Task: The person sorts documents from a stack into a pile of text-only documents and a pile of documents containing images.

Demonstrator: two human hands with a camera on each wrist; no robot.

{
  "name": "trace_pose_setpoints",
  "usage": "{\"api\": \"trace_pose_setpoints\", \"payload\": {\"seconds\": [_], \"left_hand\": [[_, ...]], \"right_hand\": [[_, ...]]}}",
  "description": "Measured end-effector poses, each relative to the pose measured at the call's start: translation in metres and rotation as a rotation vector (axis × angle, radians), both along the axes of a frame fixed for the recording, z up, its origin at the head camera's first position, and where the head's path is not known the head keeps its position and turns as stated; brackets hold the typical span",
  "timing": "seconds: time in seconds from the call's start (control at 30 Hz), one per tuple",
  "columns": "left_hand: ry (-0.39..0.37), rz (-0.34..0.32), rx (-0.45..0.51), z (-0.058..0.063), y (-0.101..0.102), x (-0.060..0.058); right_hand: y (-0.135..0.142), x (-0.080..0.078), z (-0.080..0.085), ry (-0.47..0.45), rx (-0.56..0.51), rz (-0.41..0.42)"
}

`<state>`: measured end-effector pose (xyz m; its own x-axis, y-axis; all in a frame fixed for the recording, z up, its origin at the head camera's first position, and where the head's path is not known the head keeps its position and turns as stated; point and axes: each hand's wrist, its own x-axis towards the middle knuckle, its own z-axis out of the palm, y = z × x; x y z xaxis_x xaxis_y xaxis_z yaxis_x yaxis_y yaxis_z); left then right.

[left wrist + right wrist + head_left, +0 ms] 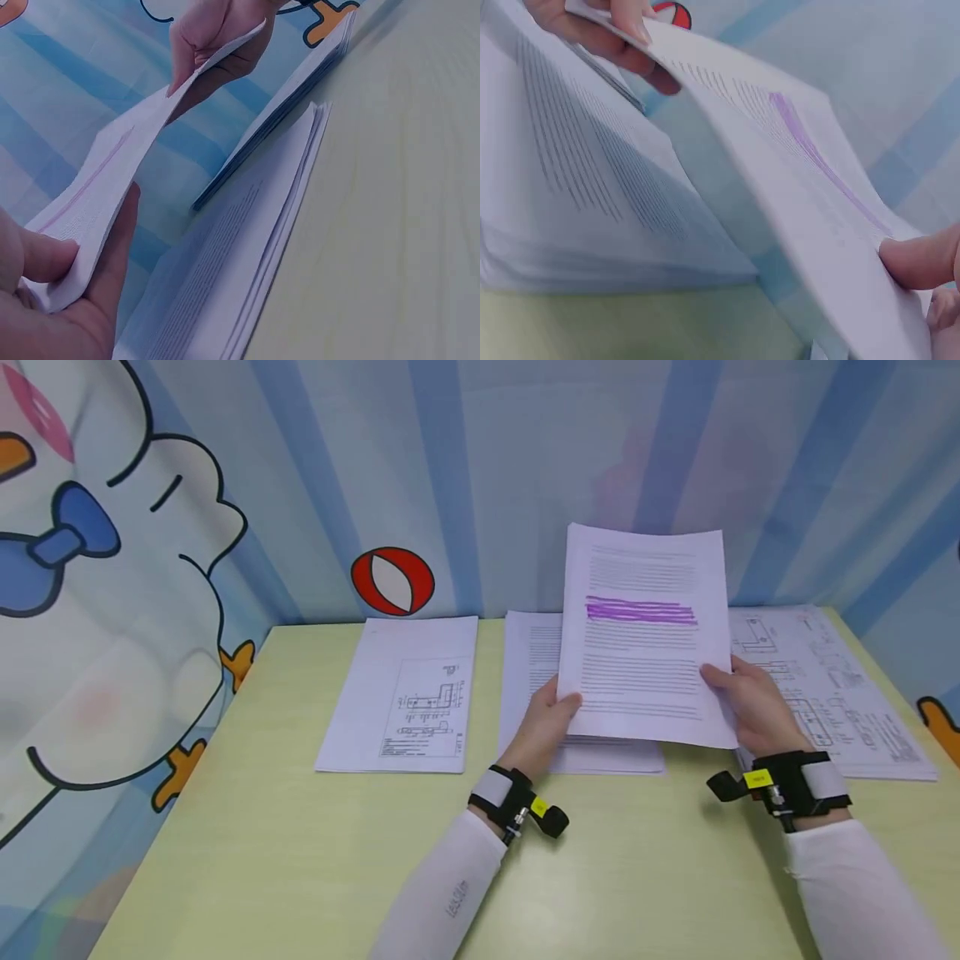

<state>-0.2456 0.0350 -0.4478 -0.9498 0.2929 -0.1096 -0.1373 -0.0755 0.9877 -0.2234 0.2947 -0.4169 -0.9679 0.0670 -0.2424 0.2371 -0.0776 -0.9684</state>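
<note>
Both hands hold up a small sheaf of printed paper [645,677], its top page crossed by a purple highlighted band [641,611]. My left hand [542,727] pinches the lower left edge, thumb on the front and fingers behind, as the left wrist view also shows. On the opposite edge my right hand [761,706] pinches the sheaf the same way. The sheets tilt up toward the head camera, raised above a stack of text pages [217,262] on the table. That middle stack is partly hidden behind the sheaf in the head view.
A stack of drawing sheets [408,693] lies to the left on the pale table [247,827]. Another stack with technical drawings [847,693] lies at the right, behind my right hand. A striped blue curtain [510,468] with cartoon figures hangs along the table's back edge.
</note>
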Motion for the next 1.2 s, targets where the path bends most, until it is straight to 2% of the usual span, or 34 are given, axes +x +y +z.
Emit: {"api": "trace_pose_setpoints", "payload": {"seconds": [0.17,0.4,0.7,0.9,1.2], "left_hand": [[0.041,-0.017,-0.065,0.007,-0.028,0.002],[0.071,0.034,-0.324,0.017,-0.056,0.003],[0.034,0.007,-0.513,0.019,-0.085,0.004],[0.061,0.074,-0.503,0.012,-0.096,0.003],[0.018,0.079,-0.470,0.004,-0.098,0.000]], "right_hand": [[-0.026,-0.002,-0.001,0.014,0.116,-0.044],[-0.051,-0.007,-0.010,0.029,0.299,-0.056],[-0.068,-0.012,-0.021,0.007,0.443,-0.017],[-0.074,-0.011,-0.025,-0.033,0.469,0.024],[-0.070,-0.012,-0.032,-0.072,0.528,0.048]]}}
